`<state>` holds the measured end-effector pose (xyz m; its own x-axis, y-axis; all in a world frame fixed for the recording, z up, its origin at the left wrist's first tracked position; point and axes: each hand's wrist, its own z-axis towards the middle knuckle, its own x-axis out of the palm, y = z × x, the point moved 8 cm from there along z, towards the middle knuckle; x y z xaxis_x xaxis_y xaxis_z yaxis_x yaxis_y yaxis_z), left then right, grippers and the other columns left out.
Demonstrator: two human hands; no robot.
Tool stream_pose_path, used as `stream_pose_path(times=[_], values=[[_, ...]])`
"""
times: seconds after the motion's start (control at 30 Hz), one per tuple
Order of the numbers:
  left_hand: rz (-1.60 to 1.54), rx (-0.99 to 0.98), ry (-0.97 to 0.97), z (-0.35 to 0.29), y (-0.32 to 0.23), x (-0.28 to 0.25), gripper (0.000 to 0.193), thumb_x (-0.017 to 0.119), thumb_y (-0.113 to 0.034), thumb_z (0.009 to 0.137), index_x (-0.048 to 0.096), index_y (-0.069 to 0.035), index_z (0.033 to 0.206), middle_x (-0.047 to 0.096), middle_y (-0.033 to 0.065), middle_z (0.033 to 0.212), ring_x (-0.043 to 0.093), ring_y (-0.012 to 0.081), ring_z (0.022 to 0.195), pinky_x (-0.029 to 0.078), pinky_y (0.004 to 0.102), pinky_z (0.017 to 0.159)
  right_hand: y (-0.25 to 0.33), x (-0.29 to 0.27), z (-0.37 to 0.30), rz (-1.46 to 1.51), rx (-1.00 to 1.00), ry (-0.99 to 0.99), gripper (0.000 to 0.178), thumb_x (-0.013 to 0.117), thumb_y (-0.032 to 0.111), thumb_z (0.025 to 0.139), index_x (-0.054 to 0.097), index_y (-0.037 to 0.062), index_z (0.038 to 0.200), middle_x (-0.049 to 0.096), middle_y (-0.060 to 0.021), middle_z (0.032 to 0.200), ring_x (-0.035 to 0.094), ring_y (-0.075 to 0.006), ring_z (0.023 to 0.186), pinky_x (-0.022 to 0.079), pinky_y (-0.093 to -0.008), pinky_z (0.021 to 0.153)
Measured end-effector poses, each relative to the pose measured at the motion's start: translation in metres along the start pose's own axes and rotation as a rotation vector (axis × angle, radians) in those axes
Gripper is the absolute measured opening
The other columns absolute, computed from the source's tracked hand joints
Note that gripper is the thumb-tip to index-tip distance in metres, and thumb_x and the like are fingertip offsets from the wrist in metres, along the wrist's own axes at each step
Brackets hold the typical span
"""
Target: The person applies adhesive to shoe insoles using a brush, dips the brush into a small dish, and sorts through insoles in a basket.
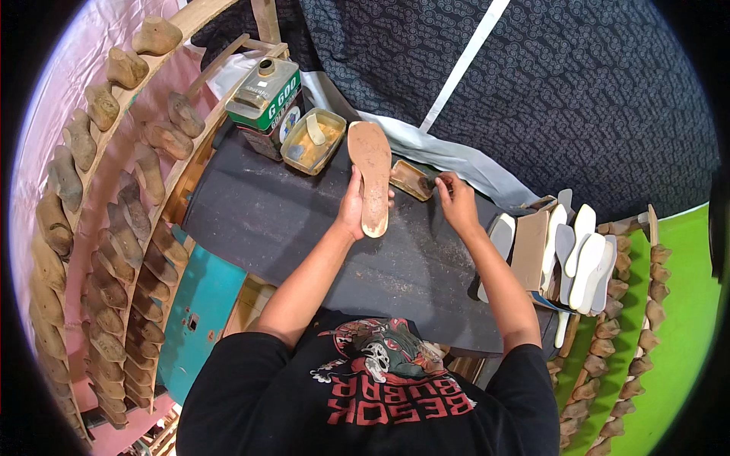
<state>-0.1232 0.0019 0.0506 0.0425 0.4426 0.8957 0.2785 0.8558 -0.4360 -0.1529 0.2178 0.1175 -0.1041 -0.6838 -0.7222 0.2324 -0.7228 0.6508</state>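
My left hand (pixel 353 207) grips a brown insole (pixel 370 163) near its narrower end, with the thumb on the near side and fingertips showing at the other edge. The insole stands up over the table, its speckled brown face in view and a pale rim around it. My right hand (pixel 458 201) is beside a small shallow tray (pixel 403 174) with brownish residue. Its fingers are pinched together at a small dark thing by the tray's right end; what that is cannot be made out.
A dark-covered table (pixel 304 220) lies before me. At its back left stand a green metal can (pixel 264 99) and a tub (pixel 332 153) with a spreader in yellowish glue. To the right, a cardboard box (pixel 528 247) holds several pale soles. Racks of wooden shoe lasts (pixel 122 228) flank both sides.
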Motion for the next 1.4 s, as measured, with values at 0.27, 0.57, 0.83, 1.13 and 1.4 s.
stream_pose_path(times=[0.27,0.57,0.83,1.13,1.4], values=[[0.012,0.036,0.031,0.002,-0.011,-0.007,0.066,0.032,-0.064,0.107,0.053,-0.011,0.141,0.068,0.0089,0.122,0.066,0.0191,0.084,0.058,0.0344,0.073,-0.006,0.002,-0.001,-0.002,-0.031,-0.070,0.022,0.065,0.018,0.101,0.066,-0.0030,0.109,0.073,-0.0259,0.099,0.073,-0.0413,0.091,0.057,-0.0429,0.081],[0.077,0.096,-0.118,0.013,-0.011,-0.003,0.065,0.034,-0.065,0.107,0.056,-0.013,0.139,0.068,0.0080,0.119,0.066,0.0185,0.082,0.059,0.0343,0.069,0.080,-0.051,-0.028,0.311,-0.160,-0.177,0.015,0.059,0.012,0.106,0.058,0.0001,0.115,0.068,-0.0073,0.085,0.066,-0.0130,0.073,0.054,-0.0283,0.067],[0.091,0.087,-0.147,0.021,0.001,0.009,0.068,0.030,-0.068,0.106,0.058,-0.012,0.134,0.067,0.0039,0.117,0.066,0.0161,0.082,0.059,0.0341,0.069,0.126,-0.042,-0.063,0.415,-0.136,-0.020,0.013,0.061,0.006,0.102,0.054,-0.0006,0.110,0.067,-0.0070,0.078,0.067,-0.0133,0.071,0.053,-0.0294,0.065],[0.095,0.099,-0.140,0.019,0.004,0.017,0.072,0.029,-0.070,0.105,0.060,-0.010,0.130,0.067,0.0032,0.107,0.065,0.0156,0.080,0.058,0.0332,0.068,0.130,-0.059,-0.061,0.196,-0.318,-0.112,0.020,0.068,0.007,0.097,0.055,-0.0005,0.111,0.068,-0.0126,0.084,0.068,-0.0208,0.069,0.055,-0.0334,0.063],[0.099,0.100,-0.171,0.020,0.003,0.011,0.076,0.026,-0.071,0.105,0.060,-0.008,0.130,0.065,0.0048,0.107,0.064,0.0171,0.079,0.057,0.0332,0.067,0.164,-0.040,-0.092,0.107,-0.533,-0.025,0.027,0.074,0.003,0.089,0.057,-0.0008,0.110,0.067,-0.0155,0.087,0.068,-0.0290,0.070,0.056,-0.0381,0.064]])
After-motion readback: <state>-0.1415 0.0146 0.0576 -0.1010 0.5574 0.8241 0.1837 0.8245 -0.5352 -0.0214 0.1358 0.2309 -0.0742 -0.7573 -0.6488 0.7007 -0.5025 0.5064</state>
